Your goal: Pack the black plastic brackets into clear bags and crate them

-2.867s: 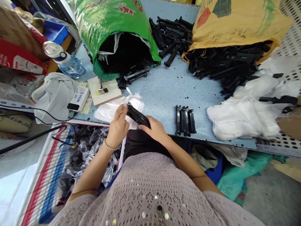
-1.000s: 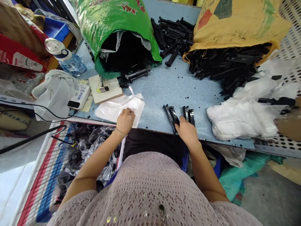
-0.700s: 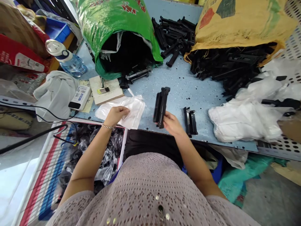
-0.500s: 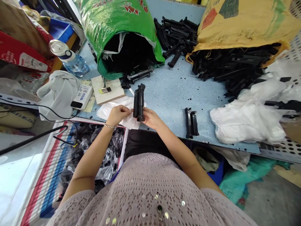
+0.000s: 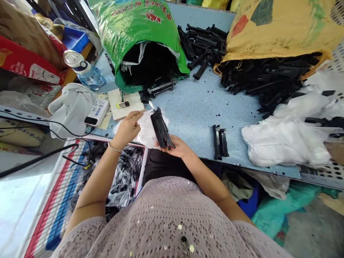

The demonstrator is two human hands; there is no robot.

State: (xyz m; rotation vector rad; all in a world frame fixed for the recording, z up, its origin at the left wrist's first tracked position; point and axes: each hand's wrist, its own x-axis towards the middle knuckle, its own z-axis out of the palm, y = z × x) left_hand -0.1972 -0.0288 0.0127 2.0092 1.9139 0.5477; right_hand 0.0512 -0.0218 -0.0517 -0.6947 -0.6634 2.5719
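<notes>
My right hand [image 5: 177,147] is closed round the lower end of a pair of long black plastic parts [image 5: 161,129], which lie side by side and tilt up to the left above the table edge. My left hand [image 5: 127,132] is apart from them, at the left side of a stack of thin clear plastic bags [image 5: 146,129]. Its index finger stretches out over the bags and the other fingers are partly bent; nothing shows in it. On the table to the right lies another pair of black parts [image 5: 220,142].
A green sack [image 5: 139,25] and a yellow sack [image 5: 282,28] open toward me with black parts inside. Between them lies a pile of black parts [image 5: 204,43]. White packed bags [image 5: 285,139] sit at right. At left are a bottle [image 5: 88,73], a white device [image 5: 97,112] and a small board [image 5: 115,96].
My left hand has let go of the black parts and moved left to the bags. My right hand has lowered the parts toward me and tilted them.
</notes>
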